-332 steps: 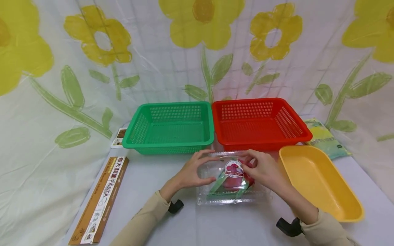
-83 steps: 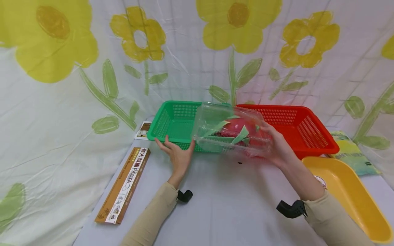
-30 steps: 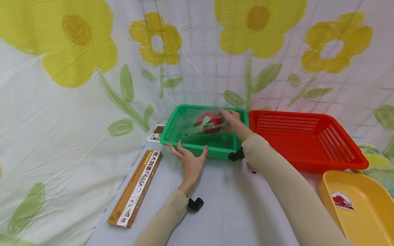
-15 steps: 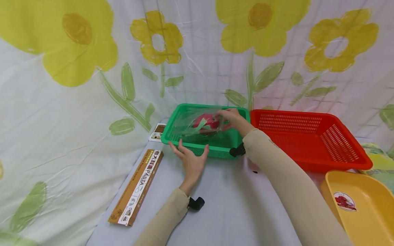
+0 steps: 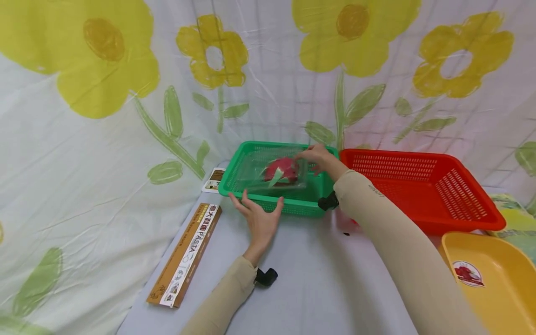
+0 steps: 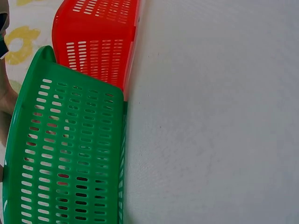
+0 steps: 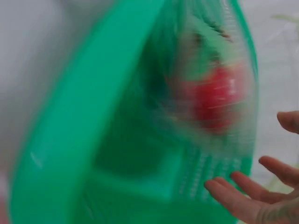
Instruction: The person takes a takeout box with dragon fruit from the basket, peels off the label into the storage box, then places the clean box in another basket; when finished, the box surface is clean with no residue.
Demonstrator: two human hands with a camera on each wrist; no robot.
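Note:
A clear plastic clamshell box (image 5: 251,176) with a red dragon fruit (image 5: 281,170) inside rests in the green basket (image 5: 289,203), toward its left side. My right hand (image 5: 320,159) is over the basket at the box's right end. In the right wrist view, this hand (image 7: 261,196) has its fingers spread and apart from the box, with nothing held. My left hand (image 5: 261,225) is at the basket's front, thumb and fingers spread, fingertips right at the front rim. The left wrist view shows the basket's perforated wall (image 6: 70,149), with only a sliver of hand at the edge.
A red basket (image 5: 402,225) adjoins the green one. A yellow tray (image 5: 502,302) at the right has a round dragon fruit sticker (image 5: 467,273) on its wall. A long pasta box (image 5: 184,256) lies at the left, with a small pack (image 5: 214,180) behind. A patterned bag (image 5: 517,216) lies far right.
My right hand has carried the boxed dragon fruit from the table into the green basket and let go. The sticker has gone from the box lid to the yellow tray.

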